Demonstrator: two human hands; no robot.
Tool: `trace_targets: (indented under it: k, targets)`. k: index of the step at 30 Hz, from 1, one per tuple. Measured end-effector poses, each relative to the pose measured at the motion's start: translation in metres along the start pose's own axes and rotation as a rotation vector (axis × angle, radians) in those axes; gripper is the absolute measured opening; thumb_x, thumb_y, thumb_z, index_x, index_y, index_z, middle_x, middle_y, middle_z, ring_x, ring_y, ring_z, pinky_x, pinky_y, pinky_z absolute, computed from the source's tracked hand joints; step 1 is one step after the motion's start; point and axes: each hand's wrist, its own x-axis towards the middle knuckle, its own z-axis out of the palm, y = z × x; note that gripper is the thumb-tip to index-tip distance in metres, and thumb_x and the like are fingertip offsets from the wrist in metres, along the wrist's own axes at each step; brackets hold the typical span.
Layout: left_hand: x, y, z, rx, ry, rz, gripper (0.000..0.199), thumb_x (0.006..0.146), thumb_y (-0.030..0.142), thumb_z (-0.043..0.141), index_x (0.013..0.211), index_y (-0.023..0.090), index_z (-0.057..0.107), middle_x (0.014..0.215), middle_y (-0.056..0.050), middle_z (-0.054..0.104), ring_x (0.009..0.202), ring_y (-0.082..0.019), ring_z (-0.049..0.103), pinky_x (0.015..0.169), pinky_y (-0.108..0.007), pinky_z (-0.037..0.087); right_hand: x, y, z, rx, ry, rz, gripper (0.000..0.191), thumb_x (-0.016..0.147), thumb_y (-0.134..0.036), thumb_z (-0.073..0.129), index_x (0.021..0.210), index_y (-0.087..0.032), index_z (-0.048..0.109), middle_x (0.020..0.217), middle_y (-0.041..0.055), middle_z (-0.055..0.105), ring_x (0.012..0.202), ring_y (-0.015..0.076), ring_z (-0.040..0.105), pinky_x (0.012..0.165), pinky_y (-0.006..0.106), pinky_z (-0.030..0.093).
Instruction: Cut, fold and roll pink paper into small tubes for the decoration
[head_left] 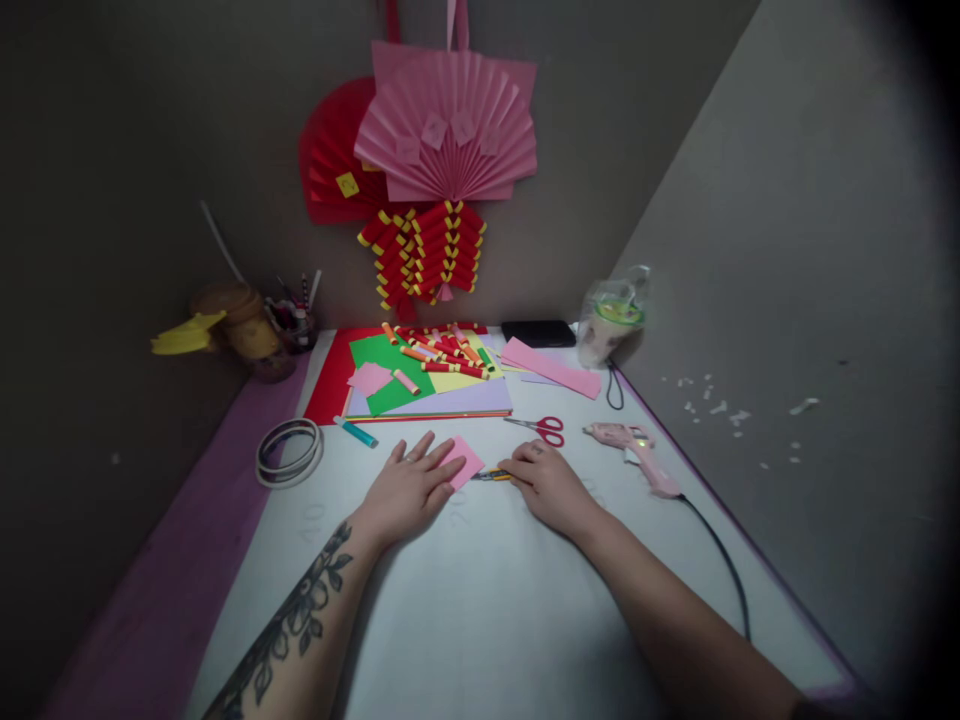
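On a white-topped table point(465, 620), an open left hand point(403, 494) pins square pink paper point(468, 459); beside the paper, the right hand point(551, 485) grips a yellow-and-black cutter point(495, 476). Firm pressure should limit slipping.

Dim, cool, diffuse light, palest across the white counter point(480, 620), a soft-edged shadow below the left hand point(409, 490), left wall point(97, 200) sunk in gloom, curved black vignette at right, wide-angle stretch toward the edges, fine detail slightly smeared

Craft corner; home or studio unclear. Paper-covered surface point(465, 630) between walls point(750, 280); scissors point(551, 424), glue gun point(630, 438), 2 hanging paper fans point(457, 95).
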Motion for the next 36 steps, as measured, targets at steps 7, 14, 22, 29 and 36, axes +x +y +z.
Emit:
trace_targets:
  k: [7,14,22,29,36]
  targets:
    - [0.000,0.000,-0.001,0.006,-0.021,-0.005,0.045,0.095,0.040,0.035,0.140,0.041,0.037,0.153,0.003,0.030,0.142,-0.031,0.021,0.109,-0.062,0.019,-0.002,-0.002,0.003,0.020,0.001,0.001,0.025,0.087,-0.014,0.054,0.102,-0.023,0.071,0.088,0.0076,0.064,0.086,0.0206,0.051,0.076,0.033,0.043]
    - [0.000,-0.001,0.002,0.009,-0.006,-0.007,0.045,0.095,0.038,0.037,0.140,0.039,0.038,0.153,0.001,0.031,0.142,-0.029,0.020,0.111,-0.058,0.018,0.001,-0.009,0.000,-0.004,-0.035,0.009,0.025,0.088,-0.014,0.053,0.102,-0.025,0.071,0.086,0.0069,0.064,0.087,0.0194,0.052,0.076,0.031,0.042]
    - [0.000,-0.001,0.001,0.005,-0.010,-0.002,0.045,0.095,0.038,0.036,0.140,0.041,0.037,0.153,0.003,0.030,0.142,-0.031,0.021,0.109,-0.062,0.020,0.004,-0.022,-0.001,0.015,-0.044,0.012,0.026,0.088,-0.011,0.053,0.100,-0.025,0.072,0.085,0.0065,0.064,0.087,0.0196,0.051,0.076,0.031,0.042]
    - [0.000,0.002,-0.003,-0.025,-0.024,-0.016,0.046,0.094,0.034,0.037,0.140,0.039,0.039,0.153,0.002,0.030,0.142,-0.032,0.020,0.108,-0.064,0.019,0.004,-0.027,0.000,0.043,-0.054,-0.013,0.027,0.087,-0.010,0.053,0.100,-0.023,0.071,0.085,0.0068,0.063,0.085,0.0196,0.051,0.076,0.032,0.042]
    - [-0.004,-0.009,-0.005,-0.156,0.007,0.033,0.040,0.092,0.021,0.037,0.122,0.037,0.059,0.141,0.003,0.050,0.138,-0.022,0.033,0.110,-0.055,0.023,0.002,-0.027,-0.001,0.032,-0.073,-0.004,0.025,0.088,-0.013,0.053,0.103,-0.023,0.071,0.086,0.0065,0.063,0.085,0.0191,0.051,0.079,0.032,0.043]
